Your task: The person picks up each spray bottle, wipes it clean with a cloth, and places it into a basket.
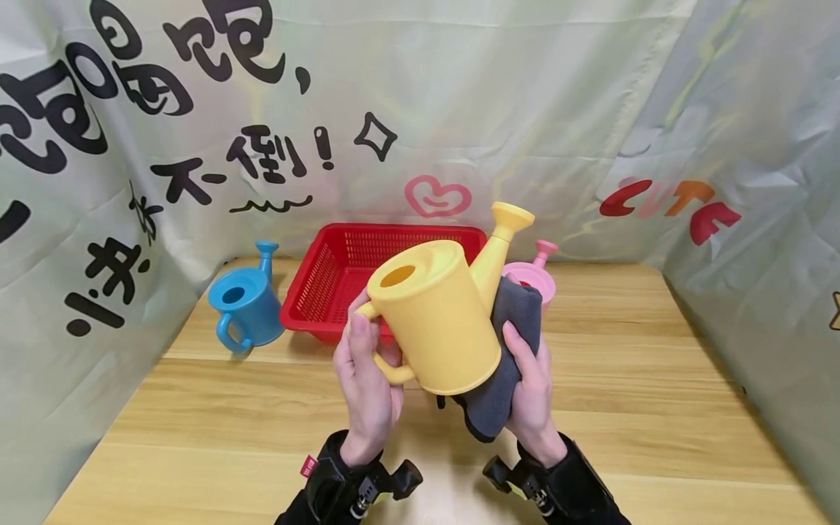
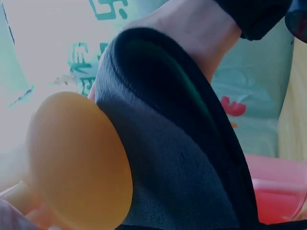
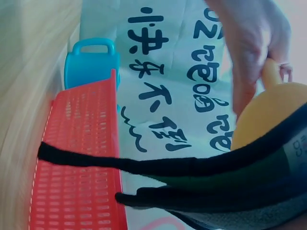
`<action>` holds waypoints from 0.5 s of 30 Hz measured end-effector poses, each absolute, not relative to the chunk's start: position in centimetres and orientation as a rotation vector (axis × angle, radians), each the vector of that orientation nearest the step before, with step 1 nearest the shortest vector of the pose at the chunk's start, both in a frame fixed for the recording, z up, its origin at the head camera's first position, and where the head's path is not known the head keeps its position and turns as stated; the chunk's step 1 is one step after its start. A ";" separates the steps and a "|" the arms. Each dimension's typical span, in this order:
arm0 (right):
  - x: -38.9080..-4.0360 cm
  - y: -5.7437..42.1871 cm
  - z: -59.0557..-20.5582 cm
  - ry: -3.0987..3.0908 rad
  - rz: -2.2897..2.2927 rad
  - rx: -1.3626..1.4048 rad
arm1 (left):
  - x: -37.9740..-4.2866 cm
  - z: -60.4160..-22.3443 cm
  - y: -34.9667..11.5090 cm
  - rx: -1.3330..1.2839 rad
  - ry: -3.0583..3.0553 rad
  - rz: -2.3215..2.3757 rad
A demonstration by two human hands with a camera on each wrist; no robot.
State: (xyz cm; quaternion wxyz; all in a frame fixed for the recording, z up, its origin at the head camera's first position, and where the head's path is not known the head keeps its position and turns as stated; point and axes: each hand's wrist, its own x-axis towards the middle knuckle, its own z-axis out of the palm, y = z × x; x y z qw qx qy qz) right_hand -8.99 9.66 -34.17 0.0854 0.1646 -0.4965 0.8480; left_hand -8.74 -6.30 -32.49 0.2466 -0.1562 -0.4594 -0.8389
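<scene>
The yellow watering can (image 1: 440, 321) is held up above the tabletop (image 1: 656, 408), between the two hands: just right of the left hand (image 1: 367, 386), whose fingers are curled around its handle (image 1: 393, 370), and just left of the right hand (image 1: 531, 386), whose fingers grip a dark grey cloth (image 1: 491, 405) along the spout side (so the left is nearer, being on the can itself). The body's long axis leans, top to the left and base to the right, while the spout (image 1: 488, 270) points up and rightward, away from the handle.
</scene>
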 end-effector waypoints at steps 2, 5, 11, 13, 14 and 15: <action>-9.1 9.9 -34.2 -1.472 2.567 0.526 | -9.0 -32.6 -6.5 -0.378 -1.278 -2.336; -9.2 10.2 -34.2 -1.451 2.628 0.573 | -9.3 -32.7 -6.7 -0.306 -1.308 -2.399; -9.4 10.4 -34.1 -1.466 2.642 0.581 | -9.6 -32.5 -6.8 -0.167 -1.325 -2.535; -9.5 10.4 -34.1 -1.472 2.638 0.592 | -9.8 -32.5 -6.8 -0.123 -1.312 -2.578; -9.5 10.5 -34.2 -1.473 2.636 0.601 | -9.8 -32.4 -6.7 -0.100 -1.299 -2.600; -9.5 10.5 -34.2 -1.478 2.638 0.607 | -9.9 -32.4 -6.7 -0.073 -1.286 -2.622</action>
